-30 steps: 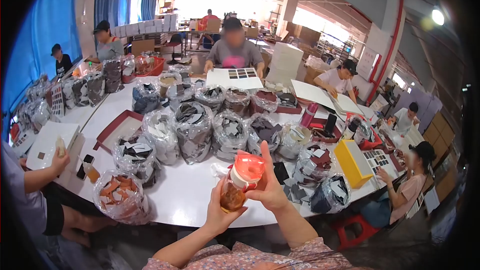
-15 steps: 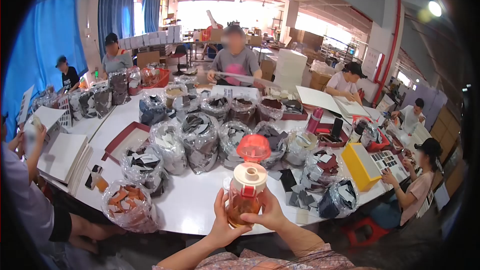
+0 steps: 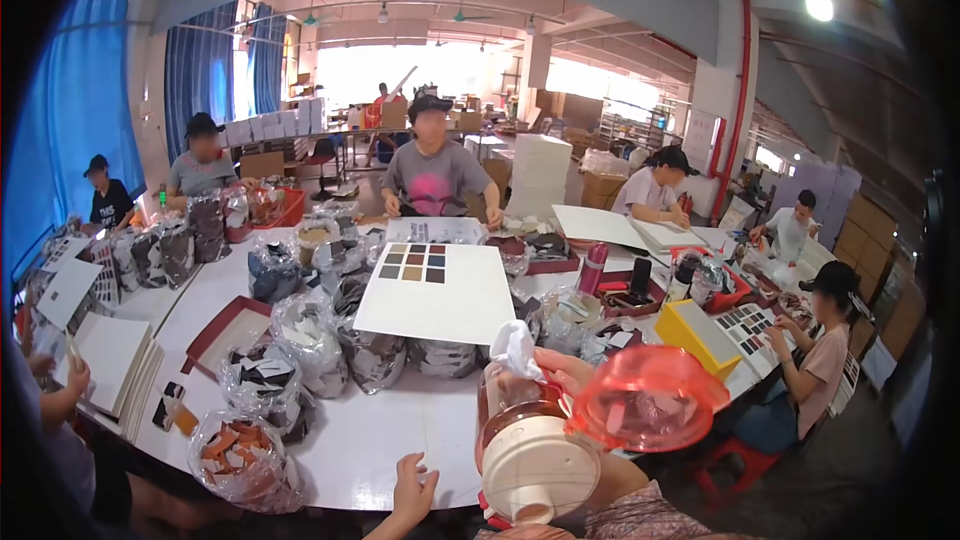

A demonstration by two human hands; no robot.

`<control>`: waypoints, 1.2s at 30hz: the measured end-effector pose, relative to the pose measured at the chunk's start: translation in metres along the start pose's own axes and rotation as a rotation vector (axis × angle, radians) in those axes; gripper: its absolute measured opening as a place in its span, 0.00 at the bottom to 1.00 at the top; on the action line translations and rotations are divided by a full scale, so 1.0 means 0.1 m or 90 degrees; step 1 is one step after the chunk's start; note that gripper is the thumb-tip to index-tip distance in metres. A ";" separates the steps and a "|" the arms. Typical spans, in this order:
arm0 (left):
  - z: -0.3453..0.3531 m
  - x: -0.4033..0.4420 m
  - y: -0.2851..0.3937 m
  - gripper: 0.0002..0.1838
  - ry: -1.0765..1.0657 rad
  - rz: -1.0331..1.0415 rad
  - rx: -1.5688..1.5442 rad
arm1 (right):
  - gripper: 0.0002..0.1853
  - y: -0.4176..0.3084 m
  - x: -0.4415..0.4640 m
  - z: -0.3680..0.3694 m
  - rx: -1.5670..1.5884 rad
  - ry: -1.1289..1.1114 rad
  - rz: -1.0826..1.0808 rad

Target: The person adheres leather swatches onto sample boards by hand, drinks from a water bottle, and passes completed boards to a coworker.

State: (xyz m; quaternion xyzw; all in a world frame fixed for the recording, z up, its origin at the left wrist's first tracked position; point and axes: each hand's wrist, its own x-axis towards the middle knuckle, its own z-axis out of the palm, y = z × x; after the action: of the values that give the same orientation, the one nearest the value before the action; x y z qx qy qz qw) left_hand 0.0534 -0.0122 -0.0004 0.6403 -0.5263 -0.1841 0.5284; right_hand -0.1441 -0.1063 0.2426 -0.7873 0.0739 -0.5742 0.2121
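Note:
A drink bottle [image 3: 535,470] with a cream spout lid is tilted toward me, large and close to the camera. Its red flip cap [image 3: 650,400] hangs open on the right. My right hand [image 3: 566,370] is wrapped round the bottle, partly hidden behind the lid and cap. A white strap or cloth piece [image 3: 514,348] sticks up at the bottle's far end. Low at the table's front edge, my left hand [image 3: 412,492] is empty, its fingers loosely apart.
Clear plastic bags of swatches, one with orange pieces [image 3: 245,455], crowd the white table [image 3: 370,450]. A white board with colour samples [image 3: 450,295] lies over several bags. A yellow box [image 3: 695,335] and red tray [image 3: 225,330] flank them. Co-workers sit or stand around.
The bottle has come up close to my face and tipped. My left hand has let go of it and dropped away. A sample board now lies over the bags.

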 end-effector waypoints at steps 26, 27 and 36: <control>0.13 -0.23 -0.23 0.16 -0.003 0.236 0.288 | 0.26 0.38 0.94 0.08 0.387 0.232 -0.403; 0.17 -0.25 -0.31 0.16 0.026 0.260 0.275 | 0.26 0.37 0.93 0.08 0.374 0.239 -0.392; 0.18 -0.23 -0.37 0.16 0.007 0.312 0.310 | 0.26 0.35 0.90 0.06 0.277 0.265 -0.316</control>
State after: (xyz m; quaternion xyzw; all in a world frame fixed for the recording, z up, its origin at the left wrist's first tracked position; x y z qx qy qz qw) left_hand 0.0480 -0.0053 -0.0466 0.6032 -0.6901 0.0824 0.3914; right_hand -0.1039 -0.1681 0.3052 -0.5846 -0.2008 -0.7577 0.2092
